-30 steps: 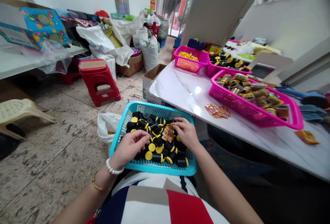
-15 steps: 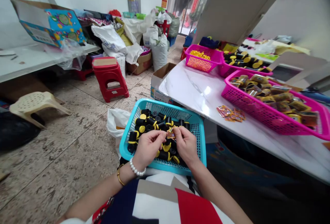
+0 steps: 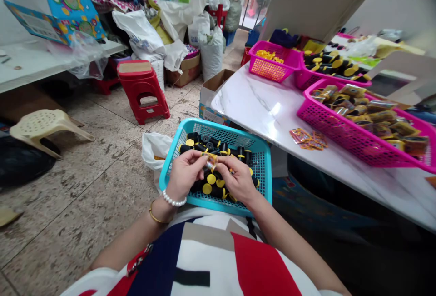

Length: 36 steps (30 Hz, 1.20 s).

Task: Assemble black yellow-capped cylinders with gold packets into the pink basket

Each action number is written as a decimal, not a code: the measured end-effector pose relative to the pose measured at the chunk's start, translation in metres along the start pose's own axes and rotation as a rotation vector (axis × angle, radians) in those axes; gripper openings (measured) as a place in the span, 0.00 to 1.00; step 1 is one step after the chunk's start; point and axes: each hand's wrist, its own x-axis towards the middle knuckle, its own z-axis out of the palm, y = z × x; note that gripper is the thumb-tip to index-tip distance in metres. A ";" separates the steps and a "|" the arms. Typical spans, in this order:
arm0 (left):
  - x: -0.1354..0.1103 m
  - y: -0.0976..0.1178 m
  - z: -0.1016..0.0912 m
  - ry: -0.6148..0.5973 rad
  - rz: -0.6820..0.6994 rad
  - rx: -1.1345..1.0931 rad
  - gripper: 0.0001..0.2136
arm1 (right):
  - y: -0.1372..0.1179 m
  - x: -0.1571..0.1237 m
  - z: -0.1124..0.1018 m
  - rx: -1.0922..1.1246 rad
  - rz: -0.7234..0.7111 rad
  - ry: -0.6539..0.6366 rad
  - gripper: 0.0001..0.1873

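A turquoise plastic basket (image 3: 262, 164) rests on my lap, filled with several small black cylinders with yellow caps (image 3: 208, 190). Above it, my left hand (image 3: 184, 173) and my right hand (image 3: 236, 178) meet with fingers pinched around a small black-and-yellow cylinder with an orange printed wrapper (image 3: 211, 162) held between them. A pearl bracelet and a gold bangle sit on my left wrist.
To the right is a white marble table (image 3: 259, 105) with loose orange wrappers (image 3: 306, 137) and pink baskets (image 3: 340, 134) of wrapped and unwrapped pieces. A cardboard box (image 3: 213, 93) stands beside it. A red stool (image 3: 141, 87), a beige stool (image 3: 41, 125) and bags stand on the floor to the left.
My left hand left the pile in the basket and met my right hand, which held the orange wrappers. Both now pinch one piece together, slightly higher above the basket.
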 end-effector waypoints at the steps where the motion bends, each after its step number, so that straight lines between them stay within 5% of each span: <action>1: 0.002 0.000 -0.004 0.015 0.000 -0.019 0.12 | 0.000 -0.001 0.001 -0.029 -0.019 -0.042 0.12; 7: 0.010 -0.002 -0.028 0.035 -0.079 -0.118 0.14 | -0.003 -0.024 0.004 -0.504 -0.118 -0.445 0.08; 13: 0.010 -0.008 -0.025 -0.093 -0.215 -0.174 0.15 | 0.005 -0.041 0.001 -0.668 0.118 -0.455 0.08; 17: 0.007 -0.015 -0.015 -0.111 -0.265 -0.204 0.15 | 0.006 -0.039 -0.009 -0.434 0.167 -0.341 0.07; 24: 0.005 -0.022 -0.004 -0.160 -0.308 -0.260 0.15 | 0.008 -0.031 -0.016 0.386 0.341 -0.136 0.10; 36: 0.009 -0.023 -0.002 -0.185 -0.315 -0.288 0.14 | 0.006 -0.024 -0.022 0.562 0.399 -0.139 0.22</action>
